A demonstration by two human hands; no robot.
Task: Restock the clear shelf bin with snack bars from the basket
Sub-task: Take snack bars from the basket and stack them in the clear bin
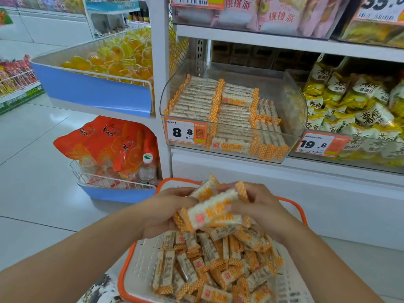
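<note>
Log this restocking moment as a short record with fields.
left hand: left hand grips the bundle of bars
right hand: right hand grips the same bundle
bundle position: above the basket, not yet at the bin
basket: loose bars piled inside
bin: rows fill left and middle, right side bare
price tag: 8.8

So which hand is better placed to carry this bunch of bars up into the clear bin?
Probably the right hand. It grips the snack bars with the left hand above the basket, and the clear bin sits up and right, on its side.
</note>
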